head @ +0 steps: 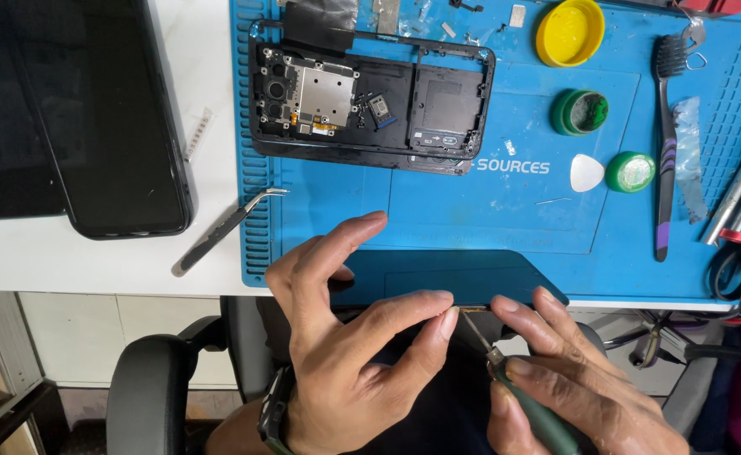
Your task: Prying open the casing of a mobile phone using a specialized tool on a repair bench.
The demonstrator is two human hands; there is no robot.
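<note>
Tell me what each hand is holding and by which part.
Right hand grips a green-handled screwdriver by its handle, near the shaft. Left hand pinches something at the tip; too hidden to identify.

Phone repair shop: blue mat point(505, 211), opened phone point(370, 105), tweezers point(227, 227).

A bright blue mat point(505, 211), ribbed along its edges, covers a white bench point(92, 253). On it lie a black phone frame point(370, 101) with a silver shield, a yellow lid point(570, 32), two green tins point(580, 112), a white pick point(587, 173) and a black-and-purple brush point(665, 143). The right hand point(581, 379) grips a dark green screwdriver point(530, 404); the left hand point(345, 337) wears a black watch point(276, 413).
</note>
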